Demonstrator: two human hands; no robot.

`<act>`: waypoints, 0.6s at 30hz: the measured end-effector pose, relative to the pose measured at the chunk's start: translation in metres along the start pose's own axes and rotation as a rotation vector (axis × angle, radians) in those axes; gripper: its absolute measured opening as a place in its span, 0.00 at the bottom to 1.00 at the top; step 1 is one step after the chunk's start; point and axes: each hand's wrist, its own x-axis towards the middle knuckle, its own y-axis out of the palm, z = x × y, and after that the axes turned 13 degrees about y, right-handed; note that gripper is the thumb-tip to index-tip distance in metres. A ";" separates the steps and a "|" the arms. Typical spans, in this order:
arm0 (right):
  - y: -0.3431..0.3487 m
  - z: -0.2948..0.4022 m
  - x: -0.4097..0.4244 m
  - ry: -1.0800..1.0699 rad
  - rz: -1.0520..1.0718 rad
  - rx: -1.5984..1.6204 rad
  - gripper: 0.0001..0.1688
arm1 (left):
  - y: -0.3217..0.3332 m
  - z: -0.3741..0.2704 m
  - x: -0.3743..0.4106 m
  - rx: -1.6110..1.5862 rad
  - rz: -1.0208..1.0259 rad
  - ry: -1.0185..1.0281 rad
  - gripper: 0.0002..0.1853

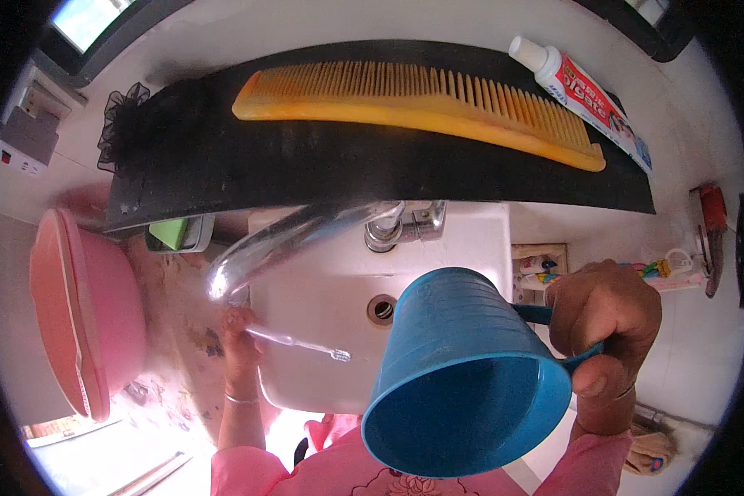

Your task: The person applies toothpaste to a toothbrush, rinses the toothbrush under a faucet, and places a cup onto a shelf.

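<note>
My right hand [611,322] grips a blue plastic mug [452,332] by its handle. The mug is held up above the right part of the white washbasin [316,384], tilted so that its mouth faces my body. No contents show in the part of its inside that I can see. My left hand [242,332] holds a toothbrush [288,340] by the handle at the basin's left side. Its bristle head points right, over the basin. Just above that hand is the outlet end of the chrome faucet [273,248].
A black shelf [359,164] spans above the faucet, carrying a yellow comb [403,111], a toothpaste tube [595,108] and a black gauzy hair tie [121,127]. Left stands a pink plastic tub [108,310], near a soap dish [192,235] with green soap. A drain [382,309] opens in the basin.
</note>
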 end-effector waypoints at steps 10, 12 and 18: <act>-0.009 0.001 0.006 -0.004 0.030 -0.041 0.26 | -0.001 0.003 0.001 -0.104 -0.025 0.053 0.13; -0.007 0.002 0.006 0.025 0.011 -0.041 0.26 | 0.004 0.000 0.002 -0.089 -0.032 0.061 0.13; 0.000 0.001 0.007 0.090 -0.088 0.033 0.26 | 0.014 -0.005 0.001 0.005 -0.044 0.083 0.10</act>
